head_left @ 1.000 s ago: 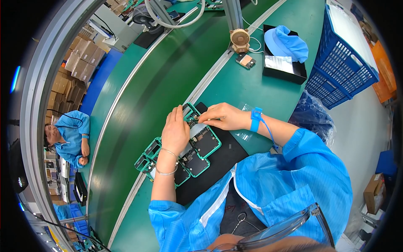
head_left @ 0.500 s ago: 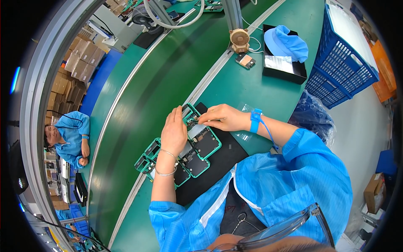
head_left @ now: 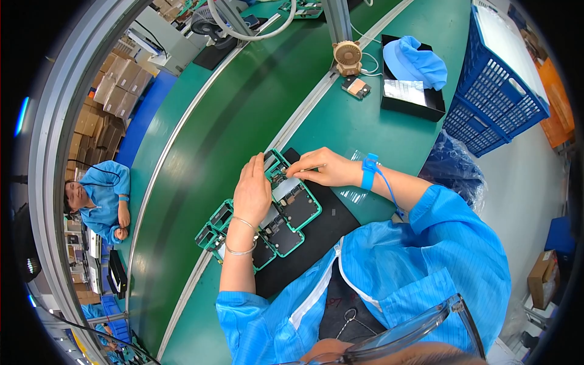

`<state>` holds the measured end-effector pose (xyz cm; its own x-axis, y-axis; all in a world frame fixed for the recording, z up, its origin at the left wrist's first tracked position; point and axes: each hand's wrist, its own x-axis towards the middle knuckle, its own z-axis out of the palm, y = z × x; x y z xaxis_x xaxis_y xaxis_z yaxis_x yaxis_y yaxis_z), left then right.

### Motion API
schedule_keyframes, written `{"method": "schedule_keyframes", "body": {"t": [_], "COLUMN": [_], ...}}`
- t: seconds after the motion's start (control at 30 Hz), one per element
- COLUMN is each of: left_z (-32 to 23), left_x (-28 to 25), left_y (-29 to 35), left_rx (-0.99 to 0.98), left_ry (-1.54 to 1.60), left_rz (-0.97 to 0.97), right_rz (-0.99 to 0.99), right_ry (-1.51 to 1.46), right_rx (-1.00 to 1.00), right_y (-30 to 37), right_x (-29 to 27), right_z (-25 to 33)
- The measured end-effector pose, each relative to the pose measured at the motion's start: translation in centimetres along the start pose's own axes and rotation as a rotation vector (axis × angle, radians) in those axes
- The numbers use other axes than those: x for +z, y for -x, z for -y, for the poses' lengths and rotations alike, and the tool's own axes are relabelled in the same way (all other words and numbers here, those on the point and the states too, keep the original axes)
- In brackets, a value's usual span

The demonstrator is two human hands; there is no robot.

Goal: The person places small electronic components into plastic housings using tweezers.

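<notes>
Several green-framed trays holding opened phone-like devices lie in a row on a black mat (head_left: 325, 228). My left hand (head_left: 252, 191) rests flat across the row, fingers stretched out, hiding part of the devices under it. My right hand (head_left: 322, 168) is closed in a pinch over the upper end of the rightmost green-framed device (head_left: 299, 207). From its fingers a thin stick-like tool (head_left: 315, 166) shows; its tip is too small to make out. A blue wrist strap (head_left: 370, 173) with a cord sits on my right wrist.
Beyond the metal rail runs a green conveyor belt (head_left: 207, 134). A small tan fan (head_left: 348, 58), a small flat part (head_left: 356, 88) and a black box (head_left: 413, 109) with a blue cap stand at far right, beside a blue crate (head_left: 499, 97). Across the belt sits a co-worker (head_left: 100, 191).
My right hand has shifted very slightly, and the thin tool now shows between its fingers. The left hand and the green-framed devices stay where they were.
</notes>
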<state>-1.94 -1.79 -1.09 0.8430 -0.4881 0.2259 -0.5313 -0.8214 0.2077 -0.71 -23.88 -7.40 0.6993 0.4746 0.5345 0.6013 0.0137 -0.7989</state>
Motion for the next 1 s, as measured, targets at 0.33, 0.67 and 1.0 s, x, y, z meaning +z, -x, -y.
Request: {"method": "schedule_keyframes", "body": {"t": [0.33,0.67,1.0], "left_z": [-0.17,-0.06,0.08], "left_x": [-0.01,0.11,0.2], "left_y": [0.08,0.15,0.26], "left_rx": [-0.005,0.017,0.05], "left_ry": [-0.006,-0.036,-0.043], "left_rz": [-0.005,-0.017,-0.029], "right_rz": [0.058,0.057,-0.002], "right_ry": [-0.064,-0.268,-0.404], "right_rx": [0.116,0.297,0.41], "right_y": [-0.39,-0.38,-0.6], "right_x": [-0.39,-0.6,-0.7], "right_z": [0.69,0.37,0.3]}}
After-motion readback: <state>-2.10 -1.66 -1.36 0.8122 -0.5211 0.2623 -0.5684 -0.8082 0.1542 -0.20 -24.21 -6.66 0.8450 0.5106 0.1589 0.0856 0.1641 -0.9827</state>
